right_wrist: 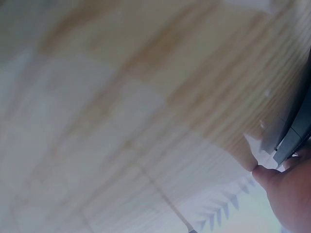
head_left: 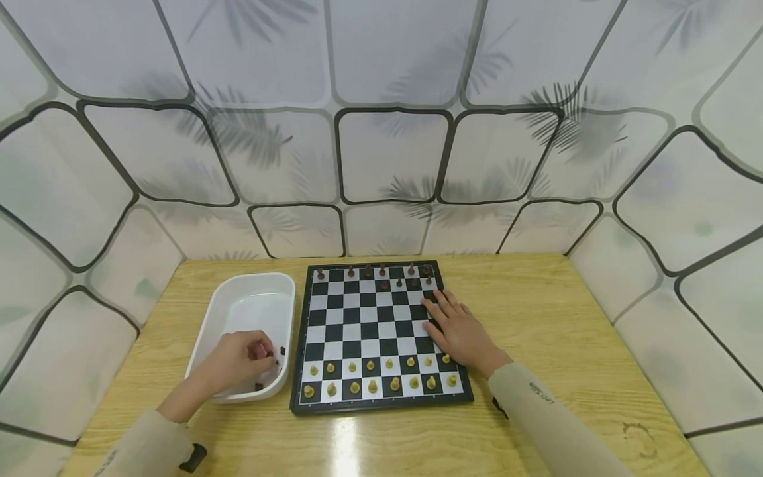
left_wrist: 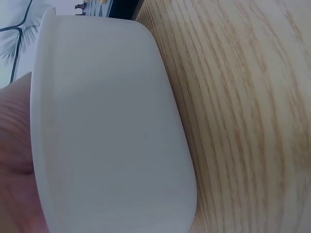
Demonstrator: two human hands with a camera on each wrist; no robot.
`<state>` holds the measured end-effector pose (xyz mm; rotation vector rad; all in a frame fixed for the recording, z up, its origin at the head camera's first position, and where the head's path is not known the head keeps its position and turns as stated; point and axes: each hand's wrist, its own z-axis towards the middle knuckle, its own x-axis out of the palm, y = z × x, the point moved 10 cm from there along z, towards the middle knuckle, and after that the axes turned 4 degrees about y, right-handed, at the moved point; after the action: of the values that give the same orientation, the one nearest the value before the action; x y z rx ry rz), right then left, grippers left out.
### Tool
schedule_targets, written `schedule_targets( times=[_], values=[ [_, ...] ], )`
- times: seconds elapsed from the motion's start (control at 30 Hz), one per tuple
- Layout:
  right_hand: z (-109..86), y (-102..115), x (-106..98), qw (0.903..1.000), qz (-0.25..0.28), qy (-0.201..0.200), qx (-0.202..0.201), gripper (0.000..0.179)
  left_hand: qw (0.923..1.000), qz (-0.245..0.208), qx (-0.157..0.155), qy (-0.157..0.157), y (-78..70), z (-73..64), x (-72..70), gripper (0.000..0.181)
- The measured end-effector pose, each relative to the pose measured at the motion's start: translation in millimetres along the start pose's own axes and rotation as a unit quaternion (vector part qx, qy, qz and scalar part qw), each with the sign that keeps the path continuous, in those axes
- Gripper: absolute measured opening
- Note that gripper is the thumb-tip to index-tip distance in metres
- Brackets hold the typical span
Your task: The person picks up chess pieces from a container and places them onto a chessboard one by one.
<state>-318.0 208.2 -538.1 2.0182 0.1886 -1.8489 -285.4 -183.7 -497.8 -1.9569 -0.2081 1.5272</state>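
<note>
My left hand [head_left: 241,358] reaches into the white plastic tub [head_left: 217,305], fingers curled, pinching a small dark chess piece that they mostly hide. Several dark chess pieces [head_left: 259,386] lie on the tub's floor near it. My right hand [head_left: 463,334] lies flat across the right edge of the chessboard [head_left: 352,314], fingers spread over the squares. Yellow chess pieces [head_left: 372,385] fill the two near rows. At the far side stand dark brown chess pieces [head_left: 382,271], with gaps between them. In the left wrist view, the tub's outer wall [left_wrist: 112,121] hides the fingers.
The tub stands just left of the board on a wooden table [head_left: 536,298]. Behind and on both sides rise patterned walls [head_left: 393,159] with leaf shadows. A dark wrist strap [head_left: 193,457] shows at the left sleeve.
</note>
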Motion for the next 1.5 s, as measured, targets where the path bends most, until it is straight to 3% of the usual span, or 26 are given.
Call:
schedule_targets(
  times=[0.23, 0.47, 0.83, 1.1, 1.33, 1.5],
  values=[
    [-0.5, 0.3, -1.2, 1.0, 0.001, -0.001, 0.001, 0.063, 0.9992, -0.007, -0.026, -0.029, 3.0, -1.9, -8.2, 0.016],
    [-1.3, 1.1, -2.2, 1.0, 0.0, -0.005, -0.001, 0.063, 0.9969, -0.024, -0.02, -0.073, -0.8, 0.3, -18.3, 0.007],
    [-0.4, 0.6, -1.6, 1.0, 0.002, -0.006, -0.001, 0.063, 0.9857, -0.032, 0.001, -0.166, -17.6, 1.2, -49.2, 0.021],
    [0.0, 0.3, -1.3, 1.0, 0.003, -0.008, -0.002, 0.063, 0.9823, -0.052, 0.014, -0.179, -30.7, 12.9, -54.5, 0.014],
    [-0.3, 0.4, -1.5, 0.9999, 0.003, -0.011, -0.004, 0.063, 0.9787, -0.072, 0.038, -0.188, -52.7, 29.5, -58.7, 0.011],
    [0.5, 0.3, -1.0, 0.9999, 0.002, -0.01, -0.004, 0.062, 0.9792, -0.064, 0.052, -0.185, -69.5, 42.0, -57.0, 0.019]
  ],
)
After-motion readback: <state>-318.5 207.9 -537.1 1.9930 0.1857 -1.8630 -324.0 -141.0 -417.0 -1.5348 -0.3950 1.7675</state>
